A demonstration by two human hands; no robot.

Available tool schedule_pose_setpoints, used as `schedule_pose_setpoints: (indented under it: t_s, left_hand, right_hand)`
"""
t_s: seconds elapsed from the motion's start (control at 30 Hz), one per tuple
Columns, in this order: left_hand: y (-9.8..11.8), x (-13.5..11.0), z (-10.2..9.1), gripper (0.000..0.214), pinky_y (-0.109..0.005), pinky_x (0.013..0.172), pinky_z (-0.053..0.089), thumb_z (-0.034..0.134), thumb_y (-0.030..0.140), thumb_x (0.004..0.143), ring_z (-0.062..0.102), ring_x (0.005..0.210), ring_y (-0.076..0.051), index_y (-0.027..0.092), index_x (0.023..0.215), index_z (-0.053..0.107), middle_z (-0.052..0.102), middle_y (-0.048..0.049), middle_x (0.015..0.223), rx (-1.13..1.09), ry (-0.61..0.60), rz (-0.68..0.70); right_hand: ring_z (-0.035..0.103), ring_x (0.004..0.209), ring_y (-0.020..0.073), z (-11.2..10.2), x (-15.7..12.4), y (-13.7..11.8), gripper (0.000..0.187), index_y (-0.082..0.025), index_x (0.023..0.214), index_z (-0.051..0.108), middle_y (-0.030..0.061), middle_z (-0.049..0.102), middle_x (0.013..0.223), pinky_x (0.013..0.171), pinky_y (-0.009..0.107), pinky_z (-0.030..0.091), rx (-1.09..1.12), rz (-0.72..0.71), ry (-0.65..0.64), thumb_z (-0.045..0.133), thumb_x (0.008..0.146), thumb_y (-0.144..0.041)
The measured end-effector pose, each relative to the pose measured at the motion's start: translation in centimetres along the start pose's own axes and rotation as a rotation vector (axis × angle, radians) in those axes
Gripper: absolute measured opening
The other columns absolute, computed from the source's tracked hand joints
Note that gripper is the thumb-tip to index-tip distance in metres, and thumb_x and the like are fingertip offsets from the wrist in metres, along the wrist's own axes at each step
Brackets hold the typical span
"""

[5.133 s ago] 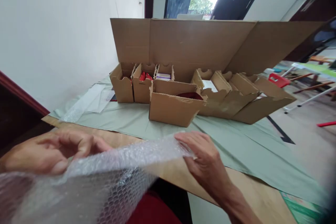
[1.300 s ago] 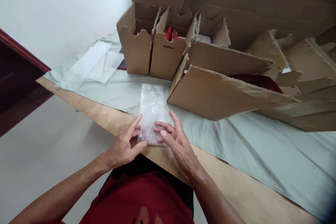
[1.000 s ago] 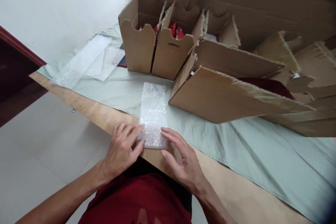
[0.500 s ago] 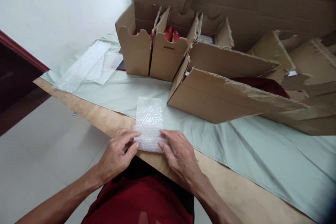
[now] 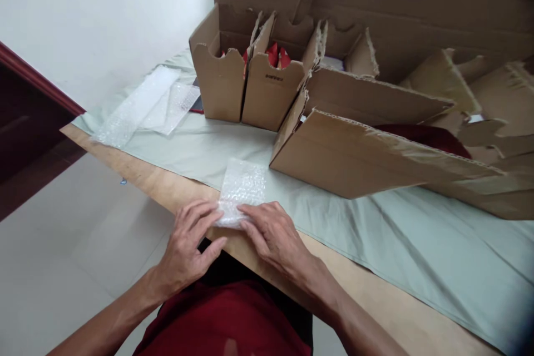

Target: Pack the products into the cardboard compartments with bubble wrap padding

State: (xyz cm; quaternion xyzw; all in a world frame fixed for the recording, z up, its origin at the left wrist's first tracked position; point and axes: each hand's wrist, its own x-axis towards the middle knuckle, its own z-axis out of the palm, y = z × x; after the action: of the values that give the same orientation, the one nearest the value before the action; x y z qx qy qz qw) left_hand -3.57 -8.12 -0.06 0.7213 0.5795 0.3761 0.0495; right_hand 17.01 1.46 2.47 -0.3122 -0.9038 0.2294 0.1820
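A strip of clear bubble wrap (image 5: 244,181) lies at the table's front edge, its near end folded over on itself. My right hand (image 5: 277,236) has its fingertips on top of the folded end and its thumb at the near edge, gripping the fold from the right. On the left side, my left hand (image 5: 194,242) rests its fingertips against the wrap, with the thumb spread away from it, so that hand is open. Whether anything lies inside the fold cannot be seen.
More bubble wrap sheets (image 5: 137,103) lie at the left on the pale green cloth (image 5: 200,150). Cut cardboard boxes (image 5: 273,92) stand behind, some with red packets (image 5: 278,55) inside. A larger open box (image 5: 354,153) sits to the right. The wooden table edge (image 5: 154,178) runs diagonally.
The near end of the bubble wrap has been folded farther away from me, leaving a shorter flat part. My left thumb has come off it. The right hand has shifted left over the fold.
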Motion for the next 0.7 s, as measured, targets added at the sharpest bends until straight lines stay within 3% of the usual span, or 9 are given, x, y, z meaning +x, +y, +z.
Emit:
schedule_pose_setpoints:
  t_s: [0.1,0.23,0.33,0.4,0.5,0.57,0.63,0.7]
  left_hand:
    - [-0.4,0.8,0.1,0.023,-0.04,0.093,0.051,0.058,0.012,0.097,0.062,0.103,-0.023,0.018,0.119,0.063,0.072,-0.0069,0.102,-0.08,-0.028,-0.016]
    - [-1.8,3.6,1.1,0.017,-0.041,0.083,0.051,0.059,0.021,0.098,0.061,0.085,-0.023,0.015,0.112,0.068,0.072,-0.0059,0.087,0.027,-0.035,-0.061]
    - [-2.2,5.1,1.5,0.022,-0.046,0.087,0.051,0.061,0.03,0.096,0.063,0.086,-0.026,0.016,0.108,0.071,0.073,-0.0077,0.088,0.092,0.03,-0.113]
    - [-1.6,4.9,1.1,0.027,-0.046,0.089,0.053,0.063,0.035,0.093,0.066,0.093,-0.027,0.017,0.112,0.071,0.073,-0.0089,0.096,0.007,0.104,-0.23]
    - [0.3,3.4,0.3,0.035,-0.041,0.089,0.056,0.068,0.04,0.09,0.07,0.096,-0.026,0.019,0.117,0.07,0.074,-0.0088,0.103,-0.363,0.128,-0.578]
    - [1.6,2.2,0.2,0.047,-0.041,0.091,0.058,0.075,0.044,0.085,0.071,0.103,-0.028,0.019,0.125,0.067,0.075,-0.0111,0.114,-0.739,0.048,-0.789]
    - [2.7,1.6,0.8,0.062,-0.042,0.096,0.057,0.083,0.046,0.078,0.07,0.111,-0.031,0.018,0.13,0.065,0.074,-0.013,0.121,-1.063,-0.009,-0.9]
    - [3.4,1.7,1.8,0.063,-0.04,0.097,0.056,0.087,0.046,0.073,0.07,0.11,-0.03,0.018,0.126,0.067,0.075,-0.0118,0.115,-1.233,-0.014,-0.938]
  right_hand:
    - [0.067,0.1,0.0249,-1.1,-1.0,-1.0,0.025,-0.021,0.123,0.067,0.0087,0.076,0.112,0.091,0.042,0.05,-0.044,0.063,0.013,0.05,0.105,-0.025]
    - [0.06,0.116,0.0334,-1.0,-1.7,-1.7,0.031,-0.017,0.128,0.063,0.0173,0.067,0.133,0.094,0.049,0.046,-0.3,-0.028,0.112,0.058,0.098,-0.024]
    - [0.061,0.112,0.0321,0.0,-0.6,-0.7,0.03,-0.016,0.125,0.064,0.0163,0.069,0.127,0.092,0.048,0.047,-0.342,-0.061,0.016,0.058,0.097,-0.018]
    - [0.064,0.103,0.0297,0.4,0.3,0.3,0.025,-0.015,0.119,0.067,0.0147,0.072,0.119,0.086,0.045,0.049,-0.28,0.0,0.021,0.053,0.098,-0.014]
    - [0.067,0.103,0.0263,0.1,0.8,0.9,0.025,-0.017,0.114,0.069,0.0117,0.075,0.114,0.091,0.042,0.051,0.004,0.101,0.165,0.051,0.098,-0.012]
    - [0.068,0.104,0.0233,-0.6,0.1,0.2,0.024,-0.02,0.115,0.069,0.0085,0.075,0.113,0.094,0.039,0.052,0.262,0.171,0.229,0.053,0.097,-0.015]
    - [0.07,0.097,0.0203,-1.4,-1.1,-0.9,0.022,-0.023,0.113,0.07,0.0045,0.076,0.108,0.089,0.035,0.054,0.486,0.23,0.188,0.056,0.096,-0.02]
    - [0.07,0.096,0.0204,-2.2,-2.7,-1.7,0.019,-0.025,0.11,0.071,0.0034,0.076,0.105,0.09,0.035,0.053,0.571,0.277,0.145,0.059,0.095,-0.023]
